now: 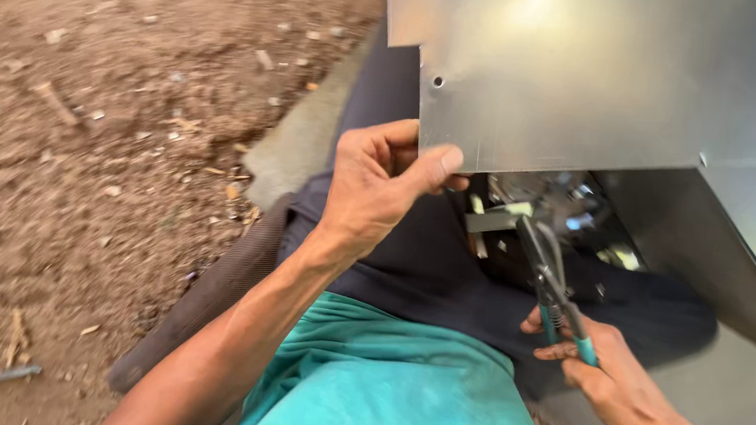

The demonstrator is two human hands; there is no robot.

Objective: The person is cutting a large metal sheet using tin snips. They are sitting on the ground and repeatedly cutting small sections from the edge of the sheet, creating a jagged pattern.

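Observation:
My left hand (380, 186) grips the lower edge of a shiny sheet-metal panel (586, 76), thumb on its face and fingers behind. My right hand (604, 370) holds pliers (552, 280) with teal handles, pointing up under the panel. The plier jaws are closed on a small flat metal strip (496, 220) near some bright metal parts (559, 195) in the shadow below the panel. My legs in dark trousers (445, 272) and my teal shirt (382, 393) fill the lower middle.
Bare brown dirt ground (115, 129) with wood chips and small debris lies to the left. A second angled metal sheet (716, 257) runs down the right side. A grey slab edge (303, 135) sits beside my leg.

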